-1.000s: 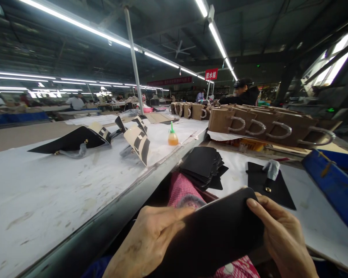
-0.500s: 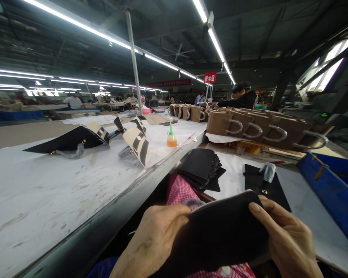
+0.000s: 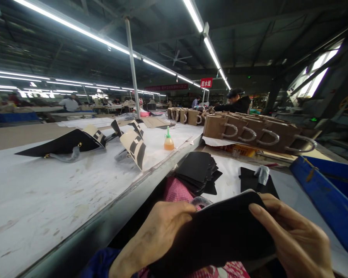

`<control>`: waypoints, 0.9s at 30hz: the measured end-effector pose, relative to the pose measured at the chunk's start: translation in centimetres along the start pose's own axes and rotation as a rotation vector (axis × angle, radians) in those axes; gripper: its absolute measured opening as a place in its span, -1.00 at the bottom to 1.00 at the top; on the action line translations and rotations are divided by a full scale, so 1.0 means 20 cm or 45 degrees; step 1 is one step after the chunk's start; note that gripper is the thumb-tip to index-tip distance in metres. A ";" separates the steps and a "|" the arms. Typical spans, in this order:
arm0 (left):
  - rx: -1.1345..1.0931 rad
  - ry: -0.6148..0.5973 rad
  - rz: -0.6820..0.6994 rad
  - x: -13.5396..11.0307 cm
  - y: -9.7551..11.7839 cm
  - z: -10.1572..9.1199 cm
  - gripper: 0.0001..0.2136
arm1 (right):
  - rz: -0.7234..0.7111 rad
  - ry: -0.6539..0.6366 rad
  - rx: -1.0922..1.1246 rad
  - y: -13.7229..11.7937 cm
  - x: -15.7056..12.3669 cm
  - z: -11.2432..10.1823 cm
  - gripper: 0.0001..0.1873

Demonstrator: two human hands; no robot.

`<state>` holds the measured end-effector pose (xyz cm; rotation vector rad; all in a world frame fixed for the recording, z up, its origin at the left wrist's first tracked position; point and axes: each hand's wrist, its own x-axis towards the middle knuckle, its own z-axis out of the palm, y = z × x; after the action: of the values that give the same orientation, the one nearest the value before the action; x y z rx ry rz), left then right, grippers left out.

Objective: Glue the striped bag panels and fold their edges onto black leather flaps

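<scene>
Low in the view, a black bag panel (image 3: 223, 231) with a pale inner side is held over my lap. My left hand (image 3: 159, 227) pinches its upper left edge, thumb and fingers closed. At the upper right corner, my right hand (image 3: 295, 227) grips it with the thumb on the black face and fingers behind. A plastic-wrapped handle (image 3: 201, 201) shows partly behind the panel's top edge. Just beyond lies a stack of black panels (image 3: 195, 168). To its right rests another black panel (image 3: 246, 179) with a plastic-wrapped handle (image 3: 262, 174).
On the white-covered table (image 3: 60, 189) stand a glue bottle (image 3: 168, 142) with a green tip, a black panel (image 3: 66, 143) and a black-and-cream patterned piece (image 3: 133, 146). Brown bags (image 3: 246, 129) with wrapped handles line the back right. A blue bin (image 3: 324, 193) is at right; a person (image 3: 239, 102) sits behind.
The view has shifted slightly, so the table and bags appear a little further left. Both hands keep their hold on the black panel; more of the wrapped handle shows behind it.
</scene>
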<state>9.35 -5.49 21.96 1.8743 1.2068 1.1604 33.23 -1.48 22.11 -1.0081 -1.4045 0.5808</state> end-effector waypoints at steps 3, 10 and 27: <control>-0.013 0.044 -0.038 0.03 0.00 0.02 -0.81 | -0.063 -0.001 -0.076 -0.01 0.00 0.03 -0.68; -0.192 0.137 0.030 0.02 0.01 0.12 -0.82 | 0.064 -0.125 0.064 -0.02 -0.01 0.03 -0.67; 0.150 0.317 0.177 0.03 -0.01 0.21 -0.80 | -0.316 -0.048 0.033 0.03 -0.01 0.06 -0.86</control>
<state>13.13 -5.09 20.33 1.9705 1.3199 1.4621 32.15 -1.11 21.30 -0.7908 -1.5242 0.4348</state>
